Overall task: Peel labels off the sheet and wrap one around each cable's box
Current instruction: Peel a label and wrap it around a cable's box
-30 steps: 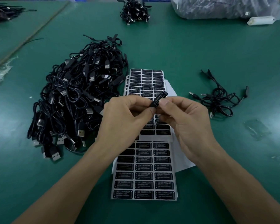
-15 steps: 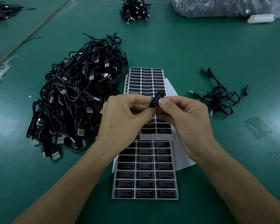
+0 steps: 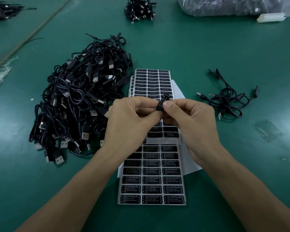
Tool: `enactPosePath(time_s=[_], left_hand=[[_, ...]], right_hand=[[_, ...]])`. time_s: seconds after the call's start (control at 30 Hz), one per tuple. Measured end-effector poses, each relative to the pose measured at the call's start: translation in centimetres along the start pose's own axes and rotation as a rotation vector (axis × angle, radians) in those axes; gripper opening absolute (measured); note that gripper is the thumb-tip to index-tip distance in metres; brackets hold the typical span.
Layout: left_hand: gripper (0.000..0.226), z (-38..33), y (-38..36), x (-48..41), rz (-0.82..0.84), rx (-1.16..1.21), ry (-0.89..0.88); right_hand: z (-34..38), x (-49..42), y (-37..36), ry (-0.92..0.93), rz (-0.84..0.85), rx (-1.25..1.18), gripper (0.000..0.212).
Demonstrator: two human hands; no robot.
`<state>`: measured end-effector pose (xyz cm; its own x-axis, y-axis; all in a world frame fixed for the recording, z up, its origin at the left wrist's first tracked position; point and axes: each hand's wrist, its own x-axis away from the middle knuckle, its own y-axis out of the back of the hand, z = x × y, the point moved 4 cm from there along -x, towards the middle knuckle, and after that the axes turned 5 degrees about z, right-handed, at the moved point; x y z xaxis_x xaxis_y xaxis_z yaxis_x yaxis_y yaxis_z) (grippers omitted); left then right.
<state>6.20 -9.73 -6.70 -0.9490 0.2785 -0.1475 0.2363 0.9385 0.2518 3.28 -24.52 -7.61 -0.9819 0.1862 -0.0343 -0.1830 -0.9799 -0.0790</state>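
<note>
A small black cable box (image 3: 162,101) with a black "LED CONTROLLER" label on it is held above the label sheets. My left hand (image 3: 131,119) and my right hand (image 3: 191,121) both pinch it between thumb and fingertips; its cable is hidden behind the hands. Below lies a label sheet (image 3: 152,180) with rows of black labels. A second sheet (image 3: 151,82) lies farther away, partly covered by my hands.
A big heap of black USB cables (image 3: 77,104) lies to the left. A small bunch of cables (image 3: 228,99) lies to the right. Another cable bundle (image 3: 139,9), a clear plastic bag (image 3: 233,5) and a white block (image 3: 271,17) sit at the far edge. All rests on a green mat (image 3: 208,51).
The box has tilted more upright between my fingertips and the label's printed face now shows. Both hands stay in the same place above the sheets.
</note>
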Motion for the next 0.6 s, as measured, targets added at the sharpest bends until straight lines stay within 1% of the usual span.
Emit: enactPosePath(time_s=[0.23,0.43,0.6], left_hand=[[0.015,0.05,0.02,-0.03,-0.01,0.025,0.016],[0.017,0.24,0.03,-0.18,-0.005,0.043,0.059],[0.02,0.33,0.17,-0.31,0.027,0.041,0.084]], right_hand=[[-0.24,-0.08,-0.07,0.005,-0.039,0.005,0.013],[-0.36,-0.08,-0.21,0.008,-0.066,0.003,0.017],[-0.51,-0.07,-0.24,-0.005,-0.087,0.019,0.016]])
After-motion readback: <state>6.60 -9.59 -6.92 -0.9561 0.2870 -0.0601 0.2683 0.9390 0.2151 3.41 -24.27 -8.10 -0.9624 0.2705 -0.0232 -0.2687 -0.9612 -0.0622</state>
